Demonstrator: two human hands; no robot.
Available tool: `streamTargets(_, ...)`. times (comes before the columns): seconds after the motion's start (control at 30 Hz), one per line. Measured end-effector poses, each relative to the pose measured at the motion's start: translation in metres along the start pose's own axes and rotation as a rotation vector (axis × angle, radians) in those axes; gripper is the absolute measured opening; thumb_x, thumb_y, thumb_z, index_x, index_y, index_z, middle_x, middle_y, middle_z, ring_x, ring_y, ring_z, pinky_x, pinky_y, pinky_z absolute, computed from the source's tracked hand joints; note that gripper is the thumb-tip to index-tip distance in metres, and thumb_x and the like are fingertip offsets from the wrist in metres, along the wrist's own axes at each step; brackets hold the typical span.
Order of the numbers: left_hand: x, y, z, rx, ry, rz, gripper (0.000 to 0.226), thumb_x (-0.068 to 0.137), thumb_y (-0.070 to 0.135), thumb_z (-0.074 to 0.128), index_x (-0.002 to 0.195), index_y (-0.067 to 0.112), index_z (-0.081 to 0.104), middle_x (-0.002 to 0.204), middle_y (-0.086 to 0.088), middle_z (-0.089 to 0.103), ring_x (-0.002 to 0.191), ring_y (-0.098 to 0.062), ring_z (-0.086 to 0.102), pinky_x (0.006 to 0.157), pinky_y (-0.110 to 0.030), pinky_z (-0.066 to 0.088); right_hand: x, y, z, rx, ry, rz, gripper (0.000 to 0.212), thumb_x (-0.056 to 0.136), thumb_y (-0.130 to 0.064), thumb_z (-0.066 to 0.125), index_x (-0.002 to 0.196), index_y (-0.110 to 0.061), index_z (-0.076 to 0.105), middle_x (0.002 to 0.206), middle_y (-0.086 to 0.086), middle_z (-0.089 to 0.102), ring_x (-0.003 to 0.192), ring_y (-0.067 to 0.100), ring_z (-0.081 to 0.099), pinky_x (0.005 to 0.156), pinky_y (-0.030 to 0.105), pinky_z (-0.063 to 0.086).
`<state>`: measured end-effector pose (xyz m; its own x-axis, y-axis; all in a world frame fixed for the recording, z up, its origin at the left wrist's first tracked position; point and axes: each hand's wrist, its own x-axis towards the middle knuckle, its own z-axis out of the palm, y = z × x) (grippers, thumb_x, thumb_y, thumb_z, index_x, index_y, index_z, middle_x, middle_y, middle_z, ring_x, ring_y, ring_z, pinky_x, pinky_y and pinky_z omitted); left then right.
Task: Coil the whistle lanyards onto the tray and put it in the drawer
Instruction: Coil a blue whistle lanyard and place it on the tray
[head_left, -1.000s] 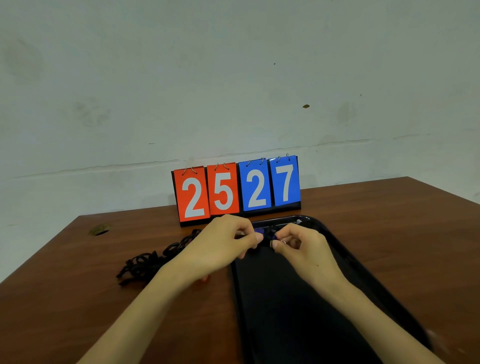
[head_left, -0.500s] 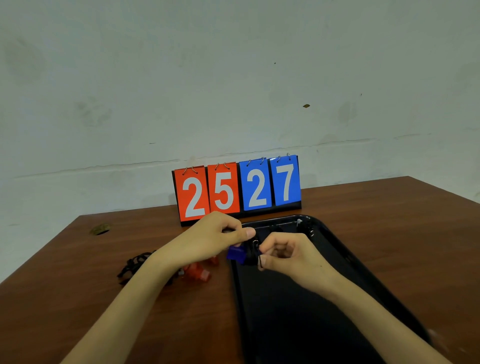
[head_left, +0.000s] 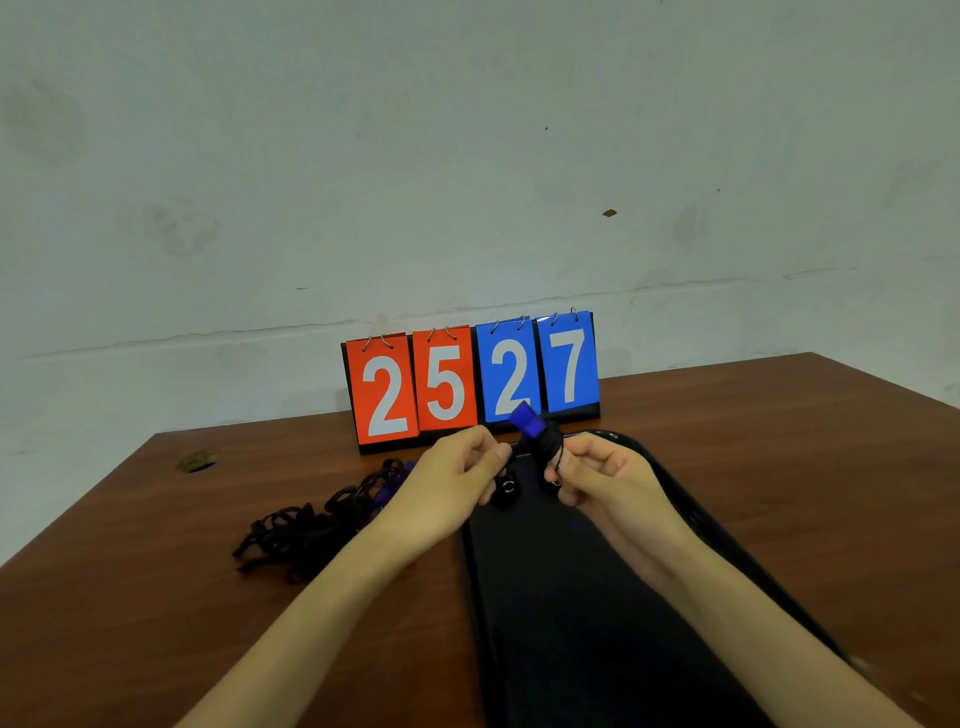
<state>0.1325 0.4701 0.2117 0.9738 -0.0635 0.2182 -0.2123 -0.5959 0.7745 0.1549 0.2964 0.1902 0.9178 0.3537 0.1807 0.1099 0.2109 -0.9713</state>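
Observation:
A long black tray lies on the brown table, running away from me. Over its far end both hands work on one whistle. The blue whistle sticks up between them, with its black lanyard wound in a bundle just below it. My right hand grips that bundle with curled fingers. My left hand pinches the lanyard's loose end, and a metal ring shows beside its fingers. A pile of black lanyards with a purple whistle lies left of the tray.
A flip scoreboard reading 25 and 27 stands at the back of the table, just behind the tray's far end. A small round hole sits in the tabletop at the far left. The white wall rises behind the table.
The blue whistle has risen from the tray's left rim to above my hands. Both hands moved a little away from me and right; my left arm now covers the red whistle.

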Motion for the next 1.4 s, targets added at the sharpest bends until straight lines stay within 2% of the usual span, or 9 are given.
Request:
streamTargets(0.17,-0.007,0.004,0.006,0.146,-0.017,0.043,0.032,0.099,0.035,0.037,0.087,0.016,0.059,0.064,0.009,0.050,0.056,0.000,0.046,0.059,-0.019,0.036,0.004,0.006,-0.001,-0.081,0.149,0.072,0.012,0.088,-0.010,0.058,0.094,-0.012,0.068,0.072,-0.001,0.069,0.062,0.007,0.055,0.064,0.023,0.043)
streamTargets(0.33,-0.013,0.014,0.012,0.555,-0.148,0.120,0.016,0.098,0.034,0.042,0.090,0.023,0.050,0.082,0.005,0.055,0.075,-0.008,0.054,0.068,-0.023,0.043,0.006,0.014,-0.001,-0.481,0.218,0.014,0.007,0.085,-0.012,0.063,0.088,-0.018,0.066,0.077,-0.003,0.070,0.074,0.001,0.064,0.072,0.019,0.044)
streamTargets(0.5,-0.017,0.020,-0.001,0.626,-0.218,0.198,0.022,0.097,0.040,0.040,0.087,0.024,0.052,0.075,0.008,0.052,0.069,-0.005,0.050,0.066,-0.022,0.043,0.002,0.022,0.001,-0.786,0.110,-0.143,0.007,0.084,-0.019,0.067,0.084,-0.025,0.064,0.076,-0.007,0.065,0.072,0.003,0.062,0.068,0.017,0.049)
streamTargets(0.73,-0.008,0.011,-0.029,0.525,-0.140,0.224,0.008,0.087,0.033,0.061,0.088,0.026,0.066,0.085,0.015,0.054,0.082,-0.003,0.053,0.069,-0.011,0.041,0.000,0.021,0.003,-0.871,-0.127,-0.115,0.007,0.083,-0.022,0.067,0.084,-0.028,0.064,0.080,-0.007,0.065,0.076,0.008,0.060,0.070,0.019,0.048)
streamTargets(0.93,-0.005,0.002,-0.036,0.071,-0.211,0.089,0.010,0.082,0.020,0.068,0.079,0.030,0.070,0.081,0.006,0.070,0.080,-0.003,0.065,0.071,-0.010,0.050,-0.003,0.011,0.007,-0.624,-0.347,-0.064,0.011,0.084,-0.013,0.066,0.080,-0.023,0.064,0.075,-0.004,0.068,0.079,0.008,0.066,0.081,0.022,0.051)
streamTargets(1.07,-0.004,-0.003,-0.023,-0.231,-0.208,-0.065,0.008,0.084,0.015,0.065,0.087,0.019,0.071,0.089,0.003,0.071,0.087,-0.010,0.067,0.074,-0.016,0.053,-0.003,0.005,0.003,-0.403,-0.382,0.056,0.011,0.086,-0.010,0.061,0.082,-0.019,0.064,0.073,-0.005,0.068,0.073,0.007,0.062,0.071,0.018,0.047)
streamTargets(1.2,-0.003,-0.003,-0.014,-0.553,-0.151,-0.210,0.016,0.087,0.001,0.057,0.086,0.012,0.067,0.091,-0.007,0.068,0.082,-0.019,0.064,0.072,-0.026,0.053,0.002,0.008,-0.004,0.008,-0.368,0.243,0.017,0.086,-0.011,0.060,0.075,-0.021,0.068,0.074,-0.001,0.064,0.068,0.009,0.053,0.064,0.022,0.044)
streamTargets(1.27,-0.004,0.000,-0.010,-0.683,-0.092,-0.229,0.018,0.087,-0.003,0.054,0.088,0.010,0.066,0.084,-0.010,0.067,0.069,-0.014,0.062,0.066,-0.023,0.053,0.005,0.009,-0.006,0.237,-0.359,0.322,0.006,0.075,-0.018,0.073,0.072,-0.019,0.068,0.071,-0.001,0.061,0.064,0.008,0.049,0.059,0.021,0.044)
streamTargets(1.4,-0.007,0.008,0.005,-0.776,0.100,-0.168,0.013,0.087,0.001,0.058,0.089,0.010,0.067,0.079,-0.008,0.070,0.064,-0.012,0.064,0.064,-0.022,0.055,0.007,0.012,-0.008,0.562,-0.309,0.481,0.043,0.044,-0.012,0.091,0.080,-0.013,0.068,0.069,0.001,0.061,0.056,0.008,0.051,0.052,0.020,0.043)
